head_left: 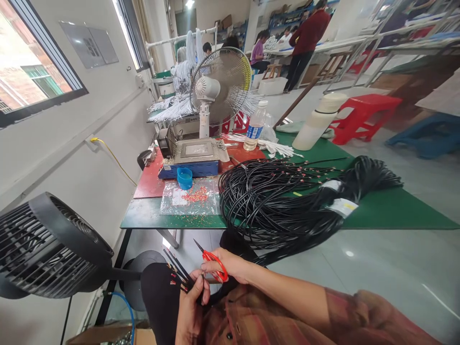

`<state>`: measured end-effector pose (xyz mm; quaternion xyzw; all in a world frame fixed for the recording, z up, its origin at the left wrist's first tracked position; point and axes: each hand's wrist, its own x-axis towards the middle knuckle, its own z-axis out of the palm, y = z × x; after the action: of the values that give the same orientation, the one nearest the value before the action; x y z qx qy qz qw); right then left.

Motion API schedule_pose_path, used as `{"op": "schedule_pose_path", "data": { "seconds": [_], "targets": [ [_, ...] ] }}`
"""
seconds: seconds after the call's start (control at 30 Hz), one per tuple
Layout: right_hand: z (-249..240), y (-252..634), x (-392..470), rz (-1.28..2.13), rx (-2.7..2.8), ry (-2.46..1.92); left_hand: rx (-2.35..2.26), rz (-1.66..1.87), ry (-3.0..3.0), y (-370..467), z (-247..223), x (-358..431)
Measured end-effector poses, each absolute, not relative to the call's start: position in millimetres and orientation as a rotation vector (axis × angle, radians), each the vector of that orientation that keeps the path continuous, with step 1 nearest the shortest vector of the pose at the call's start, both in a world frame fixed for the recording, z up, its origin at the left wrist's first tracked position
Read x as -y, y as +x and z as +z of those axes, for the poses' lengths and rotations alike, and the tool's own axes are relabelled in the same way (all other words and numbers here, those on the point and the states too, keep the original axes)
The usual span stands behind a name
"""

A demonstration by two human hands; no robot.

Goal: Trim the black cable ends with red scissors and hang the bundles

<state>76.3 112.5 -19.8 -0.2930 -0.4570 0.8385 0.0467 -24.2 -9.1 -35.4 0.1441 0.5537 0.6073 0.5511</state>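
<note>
Above my lap, my left hand (196, 290) is closed around several black cables (178, 266), whose stripped ends with small reddish tips fan out to the left. My right hand (226, 263) is wrapped round the red handles of a pair of scissors (214, 262), the dark blades pointing up and to the left. The fingertips of both hands meet near the cables; what lies between them is too small to make out. On the green table in front lies a big bundle of black cables (273, 201), tied with white bands.
A clear plastic bag (167, 203) with small red bits lies near the table edge (143, 213), beside a blue cup (184, 178) and a blue-based device (190, 168). A water bottle (253, 127) and a white flask (316, 124) stand behind. Fans (53, 247) stand left and at the back.
</note>
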Motion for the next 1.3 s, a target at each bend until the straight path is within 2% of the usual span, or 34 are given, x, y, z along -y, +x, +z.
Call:
{"op": "schedule_pose_path", "data": {
  "seconds": [0.5, 0.97, 1.3],
  "targets": [
    [-21, 77, -118, 2.634, 1.515, -0.950, -1.284, 1.345, 0.379, -26, -34, 12],
    [-32, 73, -101, 2.593, 1.353, -0.827, -1.338, 1.461, 0.305, -29, -39, 9],
    [-31, 74, -98, 2.631, 1.281, -0.921, -1.301, 1.506, 0.318, -28, -37, 8]
  ]
}}
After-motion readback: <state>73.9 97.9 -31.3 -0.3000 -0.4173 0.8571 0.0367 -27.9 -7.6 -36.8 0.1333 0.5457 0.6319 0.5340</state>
